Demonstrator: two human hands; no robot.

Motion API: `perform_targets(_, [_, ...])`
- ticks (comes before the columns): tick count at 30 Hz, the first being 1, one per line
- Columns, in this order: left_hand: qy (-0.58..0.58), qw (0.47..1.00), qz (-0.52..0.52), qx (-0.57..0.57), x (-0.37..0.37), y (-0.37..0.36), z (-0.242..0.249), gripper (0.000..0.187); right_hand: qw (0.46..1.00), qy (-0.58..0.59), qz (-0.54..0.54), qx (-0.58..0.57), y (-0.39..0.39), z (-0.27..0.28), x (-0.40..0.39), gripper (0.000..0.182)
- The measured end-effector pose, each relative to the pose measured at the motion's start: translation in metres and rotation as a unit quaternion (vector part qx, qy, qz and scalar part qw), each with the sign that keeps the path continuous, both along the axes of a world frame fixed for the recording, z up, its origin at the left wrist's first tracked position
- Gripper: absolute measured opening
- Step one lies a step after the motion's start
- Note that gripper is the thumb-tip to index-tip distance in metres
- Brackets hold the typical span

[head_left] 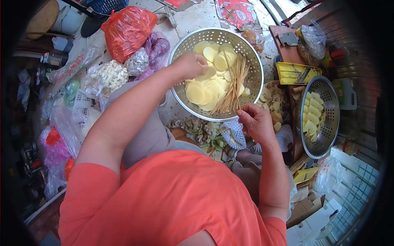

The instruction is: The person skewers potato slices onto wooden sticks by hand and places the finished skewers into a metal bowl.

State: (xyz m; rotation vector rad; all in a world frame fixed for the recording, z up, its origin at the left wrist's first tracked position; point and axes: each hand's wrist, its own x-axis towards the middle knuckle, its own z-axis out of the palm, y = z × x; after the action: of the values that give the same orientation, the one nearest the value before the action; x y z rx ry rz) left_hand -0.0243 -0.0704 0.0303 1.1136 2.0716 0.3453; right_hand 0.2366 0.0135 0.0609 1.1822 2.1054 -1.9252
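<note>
A perforated metal colander (175,95) holds pale yellow potato slices (196,94) and a loose bundle of thin wooden skewers (232,88). Over its left side, my left hand (189,65) pinches one round potato slice (207,73) between thumb and fingers. My right hand (257,122) is at the colander's lower right rim, thumb and forefinger pressed together on the lower end of a skewer. The skewer's tip lies among the others and cannot be told apart.
On the right, a second metal colander (335,117) holds skewered potato slices (313,112), beside a yellow tray (298,74). A red plastic bag (129,30) and a bag of white pieces (110,76) stand on the left. Vegetable scraps (199,132) lie below the first colander.
</note>
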Motion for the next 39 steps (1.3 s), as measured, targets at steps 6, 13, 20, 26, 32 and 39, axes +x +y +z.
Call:
perform_targets(6, [-0.462,0.768,0.373,0.241,-0.011,0.014,0.021,0.021,0.999,0.039,0.011,-0.028,-0.012,0.003,-0.002,0.013])
perform_targets(13, [-0.447,0.759,0.367,0.299,-0.015,0.018,0.023,0.024,0.999,0.012,-0.003,-0.046,-0.009,0.005,-0.004,0.013])
perform_targets(20, [-0.413,0.794,0.322,0.309,-0.02,0.029,0.031,0.023,0.997,0.017,-0.024,-0.074,-0.004,0.005,-0.007,0.012])
perform_targets(26, [-0.363,0.837,0.246,0.327,-0.013,0.032,0.021,0.018,0.997,0.003,-0.034,-0.065,0.0,0.004,-0.006,0.012])
perform_targets(32, [-0.438,0.769,0.343,0.316,-0.003,0.037,0.022,0.023,0.999,0.027,-0.021,0.027,-0.001,-0.002,-0.007,0.014])
perform_targets(39, [-0.448,0.777,0.334,0.29,-0.012,0.041,0.021,0.027,0.998,0.033,-0.039,0.03,-0.004,-0.003,-0.006,0.014])
